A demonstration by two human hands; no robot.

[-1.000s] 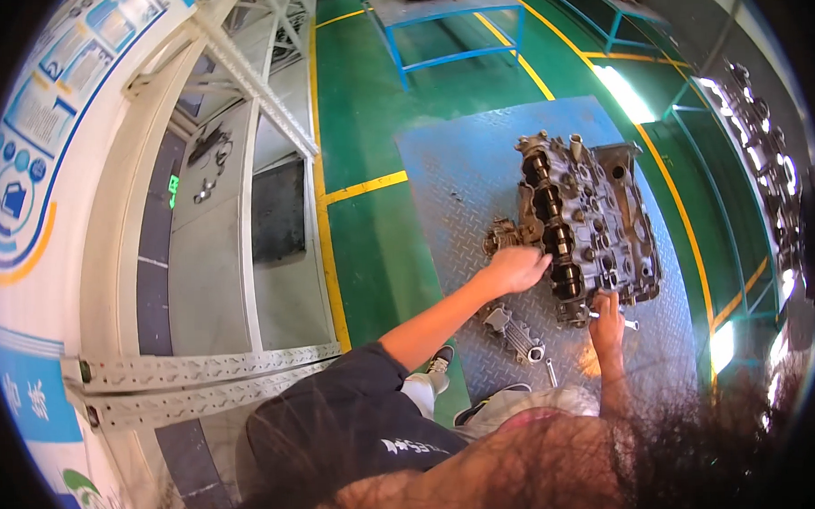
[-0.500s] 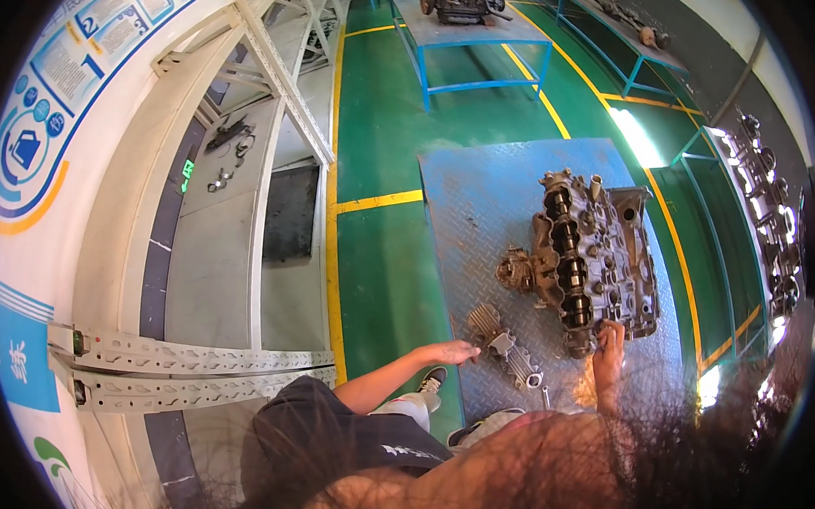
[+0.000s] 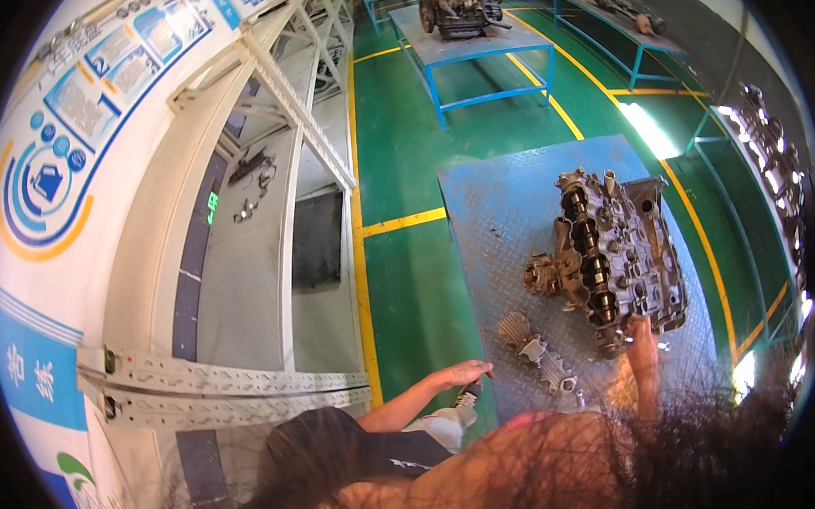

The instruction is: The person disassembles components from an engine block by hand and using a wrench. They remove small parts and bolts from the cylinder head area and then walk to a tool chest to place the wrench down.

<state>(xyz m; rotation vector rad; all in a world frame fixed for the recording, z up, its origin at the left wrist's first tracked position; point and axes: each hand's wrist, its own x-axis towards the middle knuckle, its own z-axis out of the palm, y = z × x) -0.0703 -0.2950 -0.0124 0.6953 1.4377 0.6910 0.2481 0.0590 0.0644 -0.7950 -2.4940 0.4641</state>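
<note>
An engine cylinder head, with its camshaft uncovered along the left side, lies on a blue checker-plate tabletop. At its near end is my right hand, fingers drawn together against the metal. Whatever they pinch is too small to make out. My left hand hovers by the table's left edge, palm down, fingers loosely stretched and nothing visible in them. Between the two hands rests a grey finned metal cover. Close to its near end is a small shiny metal piece, partly cut off by my body.
White metal shelving with a dark flat panel runs along the left. Ahead, a blue-legged table carries another engine. More metal parts line a bench at the right. Yellow lines cross the green floor.
The view has turned, so the whole scene sits further right and slightly tilted. My right hand stays at the cylinder head's near end; my left hand remains near the table edge.
</note>
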